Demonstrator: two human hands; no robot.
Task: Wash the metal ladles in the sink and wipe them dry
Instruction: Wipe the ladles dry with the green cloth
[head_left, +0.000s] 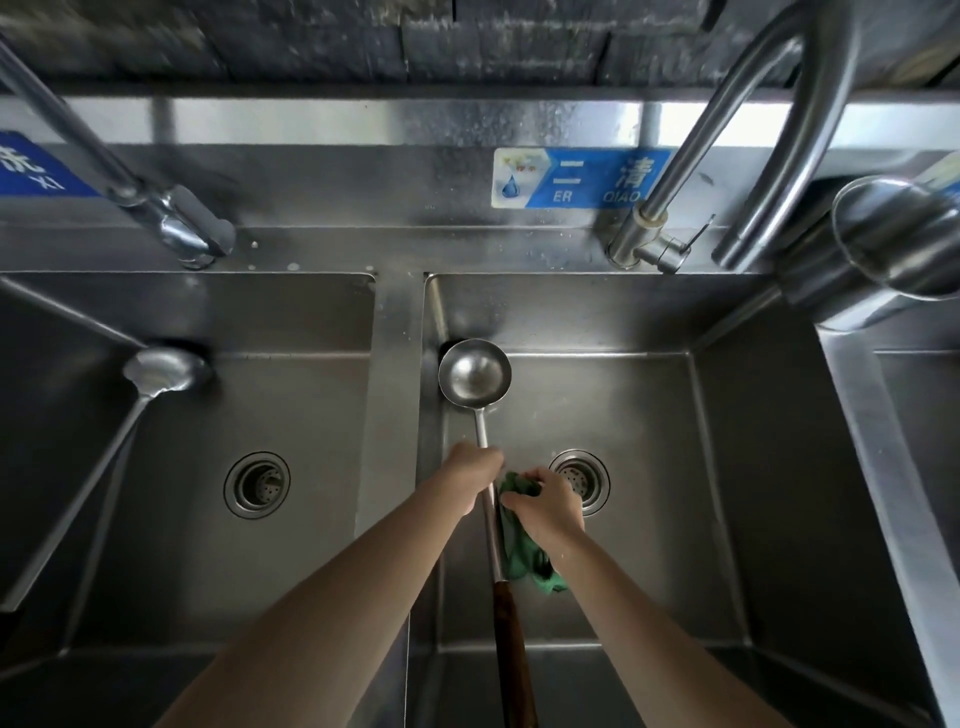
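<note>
A metal ladle (474, 375) with a long steel shaft and a brown wooden handle lies lengthwise over the middle sink basin (649, 395), bowl away from me. My left hand (474, 470) is closed around the shaft below the bowl. My right hand (545, 506) grips a green cloth (519, 558) pressed against the shaft's right side. A second metal ladle (163, 371) rests in the left basin (291, 395), its handle slanting toward the lower left.
Each basin has a round drain strainer (257, 484), with the other strainer (584, 480) just right of my right hand. A tap (171, 218) stands behind the left basin, and a curved tap (727, 150) behind the middle one. A third basin (914, 415) lies at the right.
</note>
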